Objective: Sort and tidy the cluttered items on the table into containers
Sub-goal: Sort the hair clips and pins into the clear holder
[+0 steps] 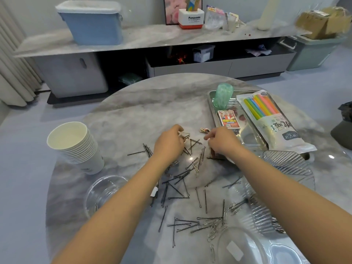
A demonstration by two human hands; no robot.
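Several black hairpins and silver paper clips lie scattered over the round marble table. My left hand pinches small wooden clothespins at the middle of the table. My right hand has its fingers curled just right of it; whether it holds anything is hidden. One more small clothespin lies between the two hands, by the right fingertips. A clear glass bowl stands at the left under my left forearm, with a clip inside.
A stack of paper cups lies tilted at the left. A metal tray at the right holds a green cup, a card box and a pack of straws. A wire basket and clear plastic containers sit near right.
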